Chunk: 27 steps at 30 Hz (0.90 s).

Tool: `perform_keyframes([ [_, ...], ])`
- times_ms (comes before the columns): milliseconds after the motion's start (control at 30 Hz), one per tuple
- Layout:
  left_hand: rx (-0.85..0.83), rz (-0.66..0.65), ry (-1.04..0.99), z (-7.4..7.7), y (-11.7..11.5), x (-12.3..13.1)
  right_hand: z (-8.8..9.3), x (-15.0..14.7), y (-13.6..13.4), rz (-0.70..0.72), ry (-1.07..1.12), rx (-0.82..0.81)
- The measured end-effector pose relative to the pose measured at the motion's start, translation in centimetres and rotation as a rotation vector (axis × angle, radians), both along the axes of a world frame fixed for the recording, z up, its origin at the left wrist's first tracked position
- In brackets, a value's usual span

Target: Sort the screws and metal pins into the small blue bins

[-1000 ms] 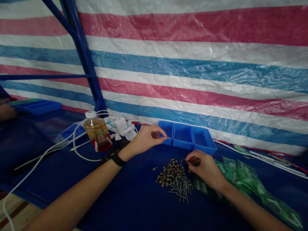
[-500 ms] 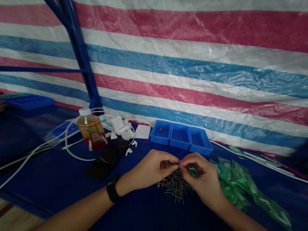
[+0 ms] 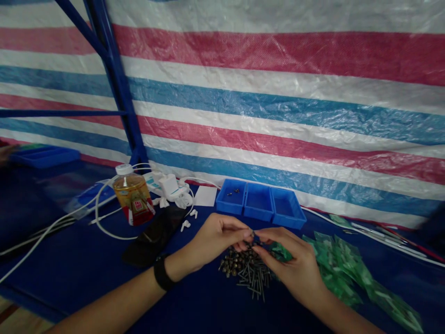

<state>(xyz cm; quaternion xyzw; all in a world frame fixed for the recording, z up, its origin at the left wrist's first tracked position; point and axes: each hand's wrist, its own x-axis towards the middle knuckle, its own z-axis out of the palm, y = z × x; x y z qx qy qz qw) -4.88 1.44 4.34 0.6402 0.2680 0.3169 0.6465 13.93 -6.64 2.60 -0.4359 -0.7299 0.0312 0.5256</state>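
We pinch a small metal part point(image 3: 252, 234) in the left hand point(image 3: 213, 242). The right hand point(image 3: 296, 260) has its fingertips just beside it, grip indeterminable; we cannot resolve the part's long axis.

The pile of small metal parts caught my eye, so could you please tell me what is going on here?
A person works with both bare hands above the pile of small metal parts. The left hand pinches a tiny piece, and the right hand is close beside it; whether it grips the piece too is hard to tell. Behind the hands, the leftmost blue bin of three holds some small items. Green plastic bags lie to the right.
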Motion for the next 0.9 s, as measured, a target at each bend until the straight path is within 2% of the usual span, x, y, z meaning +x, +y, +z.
perform_keyframes([
  [133,0.189,0.264,0.012,2.8,3.6,0.4,-0.6,0.9,1.0,-0.117,-0.074,-0.056],
  [233,0.454,0.414,0.232,5.0,7.0,0.9,-2.0,1.8,1.9,-0.205,-0.282,-0.131],
  [300,0.67,0.473,0.36,5.4,8.1,0.9,-2.9,2.4,2.3,-0.224,-0.433,-0.213],
  [400,0.892,0.483,0.457,4.1,7.1,0.4,-3.5,2.8,2.5,-0.198,-0.571,-0.337],
  [567,1.008,0.261,0.637,0.0,2.5,-0.4,-3.1,2.6,2.5,-0.183,-0.541,-0.409],
  [700,1.113,0.148,0.644,-1.4,0.4,0.4,-2.7,2.4,2.5,-0.233,-0.377,-0.446],
  [800,1.152,0.106,0.605,-2.1,-0.2,1.0,-2.5,2.1,2.3,-0.181,-0.187,-0.444],
  [900,1.109,0.098,0.502,-2.7,-0.1,1.1,-2.5,1.6,2.1,-0.126,-0.013,-0.432],
])
